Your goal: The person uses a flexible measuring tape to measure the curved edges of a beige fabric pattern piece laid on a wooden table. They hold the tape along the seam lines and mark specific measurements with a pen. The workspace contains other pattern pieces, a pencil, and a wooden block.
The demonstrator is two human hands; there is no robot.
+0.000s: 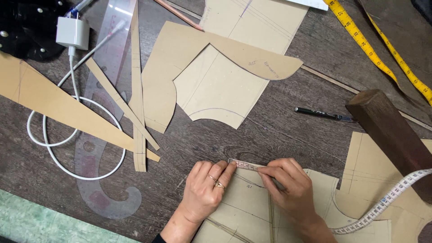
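Note:
My left hand (206, 189) presses the end of a white measuring tape (245, 164) onto a tan paper pattern piece (245, 202) at the bottom of the head view. My right hand (290, 189) pinches the same tape a little further right, holding it along the pattern's upper edge. The rest of the tape (387, 200) trails off to the right over another pattern piece (373, 180). A ring sits on my left hand.
More tan pattern pieces (216, 85) and narrow paper strips (137, 90) lie on the dark wooden table (279, 135). A black pen (321, 114), a dark wooden block (391, 135), a yellow tape measure (373, 49), a clear curve ruler (96, 180) and a white charger with cable (72, 33) lie around.

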